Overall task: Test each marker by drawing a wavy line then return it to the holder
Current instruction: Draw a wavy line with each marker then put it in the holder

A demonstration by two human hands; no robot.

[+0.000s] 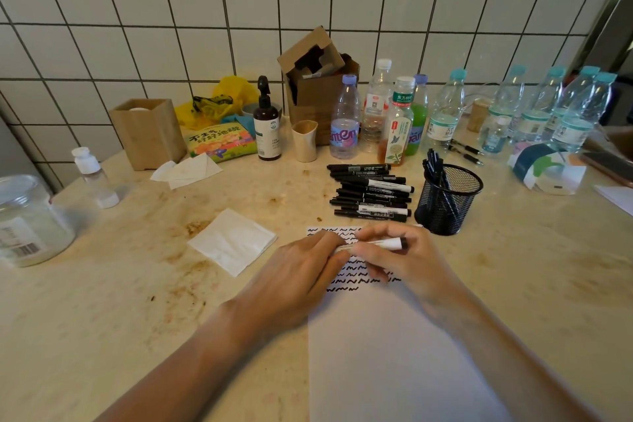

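Both hands hold one white-barrelled marker (387,243) level above the top of a white sheet of paper (394,353). My left hand (301,271) grips its left end, my right hand (394,257) its middle; the black right end sticks out past my fingers. Rows of black wavy lines (346,279) cover the sheet's upper part, partly hidden under my hands. A pile of several black markers (370,192) lies beyond the sheet. To its right stands a black mesh holder (448,199) with several markers upright in it.
A folded white napkin (233,240) lies left of the sheet. Several bottles (346,116) line the back by the tiled wall, with a cardboard box (318,79), a wooden box (147,130), a pump bottle (267,120) and a beige cup (305,140). A glass jar (30,219) stands at far left.
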